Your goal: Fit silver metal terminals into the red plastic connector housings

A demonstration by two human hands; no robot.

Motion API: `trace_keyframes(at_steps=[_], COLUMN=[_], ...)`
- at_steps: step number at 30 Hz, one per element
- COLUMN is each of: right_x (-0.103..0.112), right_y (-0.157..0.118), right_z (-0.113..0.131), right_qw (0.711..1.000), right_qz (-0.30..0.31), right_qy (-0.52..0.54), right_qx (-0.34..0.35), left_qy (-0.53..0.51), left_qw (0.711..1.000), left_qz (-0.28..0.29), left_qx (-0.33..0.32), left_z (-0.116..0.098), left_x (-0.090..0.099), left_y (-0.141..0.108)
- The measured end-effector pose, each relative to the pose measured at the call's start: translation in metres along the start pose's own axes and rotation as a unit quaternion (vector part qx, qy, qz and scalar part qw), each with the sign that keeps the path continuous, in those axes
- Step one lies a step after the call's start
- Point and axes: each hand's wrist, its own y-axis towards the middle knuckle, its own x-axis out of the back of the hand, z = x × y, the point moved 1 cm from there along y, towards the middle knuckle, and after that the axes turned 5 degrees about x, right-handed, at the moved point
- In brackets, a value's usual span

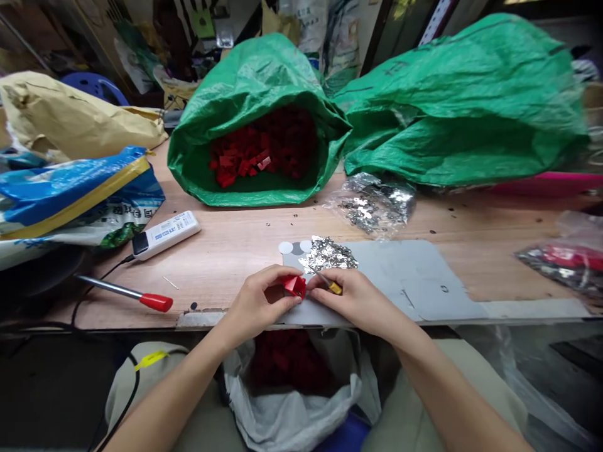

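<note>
My left hand (259, 298) pinches a small red plastic part (295, 286) between thumb and fingers, just above the grey mat (381, 282). Close against it, my right hand (355, 298) is closed on a slim tool with a yellow handle (335, 287); its thin metal shaft points up and left. The right fingertips sit at the red part's edge, and whether they also hold a small metal piece cannot be made out. Just beyond both hands lies a heap of small shiny metal pieces (330, 254).
A green sack (254, 69) of red parts lies open at the back, beside another green sack (471, 107). A clear bag of metal pieces (372, 204) lies before them. At left are a white power strip (167, 235) and a red-tipped lever (155, 302). A white sack (292, 420) hangs below the table edge.
</note>
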Motion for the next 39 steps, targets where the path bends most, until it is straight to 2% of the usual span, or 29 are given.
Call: trace_keyframes(at_steps=[5,12,18,23,28,32,39], right_x=[-0.01,-0.009,-0.008,-0.008,-0.012,-0.013,-0.011], right_y=[0.006,0.011,0.015,0.017,0.014,0.012,0.01], right_z=[-0.007,-0.009,-0.003,-0.005,-0.014,-0.013,-0.013], right_qw=[0.997,0.996,0.995,0.993,0.994,0.992,0.988], right_qz=[-0.068,-0.05,-0.056,-0.039,-0.069,-0.095,-0.083], right_qy=[0.03,0.054,0.026,0.07,0.047,0.047,0.106], right_qx=[0.006,-0.044,-0.075,-0.084,-0.074,-0.063,-0.078], left_qy=[-0.014,-0.026,-0.039,-0.017,0.015,-0.015,-0.037], left_qw=[1.0,1.0,0.999,1.0,0.999,0.999,0.999], left_qz=[0.014,0.004,0.001,-0.011,-0.017,-0.024,-0.03], left_qx=[-0.014,-0.008,0.014,-0.007,-0.032,-0.018,-0.007], left_z=[-0.003,-0.004,-0.001,-0.003,-0.006,-0.001,0.006], left_x=[-0.002,-0.002,-0.003,-0.002,0.0,-0.001,-0.004], left_y=[-0.002,-0.001,-0.001,0.001,0.001,0.001,0.002])
